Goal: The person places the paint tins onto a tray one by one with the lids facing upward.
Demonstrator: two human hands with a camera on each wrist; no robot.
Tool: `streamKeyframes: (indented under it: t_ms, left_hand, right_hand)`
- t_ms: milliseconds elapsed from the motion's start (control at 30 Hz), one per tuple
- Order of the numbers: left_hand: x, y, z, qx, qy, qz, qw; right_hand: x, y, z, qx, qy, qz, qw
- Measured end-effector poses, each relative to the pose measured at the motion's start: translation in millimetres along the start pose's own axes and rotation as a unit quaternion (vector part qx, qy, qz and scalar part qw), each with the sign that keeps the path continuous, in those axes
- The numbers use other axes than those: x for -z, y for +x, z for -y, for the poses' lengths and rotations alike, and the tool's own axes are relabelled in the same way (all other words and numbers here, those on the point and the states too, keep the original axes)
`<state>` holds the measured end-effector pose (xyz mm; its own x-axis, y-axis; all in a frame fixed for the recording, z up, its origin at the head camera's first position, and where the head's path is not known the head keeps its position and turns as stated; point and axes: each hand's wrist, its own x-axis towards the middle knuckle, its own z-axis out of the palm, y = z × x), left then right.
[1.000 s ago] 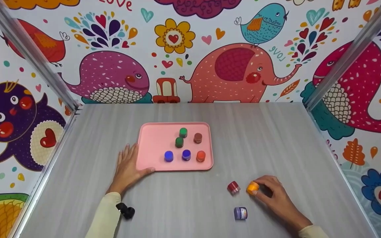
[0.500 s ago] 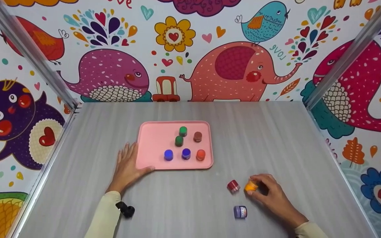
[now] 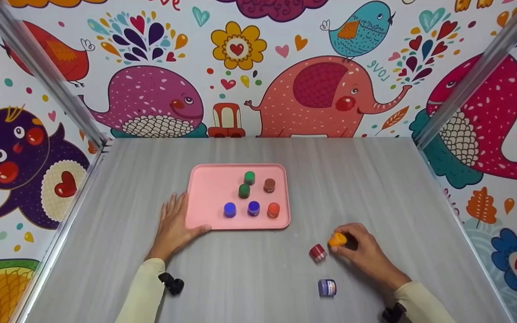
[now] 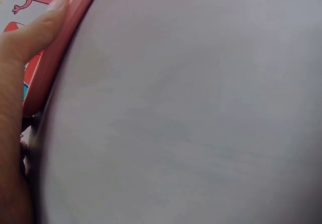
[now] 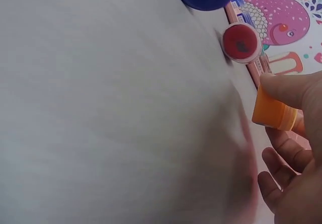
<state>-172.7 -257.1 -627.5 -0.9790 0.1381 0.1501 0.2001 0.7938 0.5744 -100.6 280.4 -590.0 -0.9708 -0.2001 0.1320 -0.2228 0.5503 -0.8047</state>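
Observation:
My right hand (image 3: 368, 253) pinches a small orange paint jar (image 3: 337, 239) between thumb and fingers, to the right of the tray. In the right wrist view the orange jar (image 5: 274, 108) is tilted, thumb on its near side. A dark red jar (image 3: 317, 253) lies on its side just left of it. Closer to me is a purple jar (image 3: 327, 287) with a label, also on its side. My left hand (image 3: 173, 229) rests at the near left corner of the pink tray (image 3: 207, 193), fingers straight along its side. Its thumb (image 4: 43, 27) touches the rim in the left wrist view.
On the tray stand two green jars (image 3: 244, 191), a brown jar (image 3: 269, 185), two blue jars (image 3: 253, 208) and an orange-red jar (image 3: 273, 210). Patterned walls and metal posts (image 3: 469, 80) bound the grey table (image 3: 352, 179). A black band device sits on each wrist.
My right hand has moved a little forward and left, and the orange jar has gone with it and tipped. The left hand and the tray have stayed in place.

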Motion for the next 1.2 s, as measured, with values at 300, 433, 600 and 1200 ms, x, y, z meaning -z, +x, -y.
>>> streamKeyframes:
  t_ms: [300,433,600,1200]
  left_hand:
    - [-0.4,0.8,-0.5,-0.006,0.004,-0.004,1.0]
    - [0.0,0.7,0.3,-0.005,0.004,-0.009,0.9999]
    - [-1.0,0.1,0.3,0.002,-0.001,-0.004,1.0]
    - [1.2,-0.9,-0.6,-0.001,0.001,0.0,1.0]
  right_hand:
    - [-8,38.4,9,0.057,-0.022,0.028,0.9977]
    - [-12,59.4,16,0.044,-0.03,0.059,0.9969]
    - [-19,85.2,25,0.06,-0.041,0.082,0.994]
    - [-69,147.1,41,0.079,-0.058,0.107,0.9894]
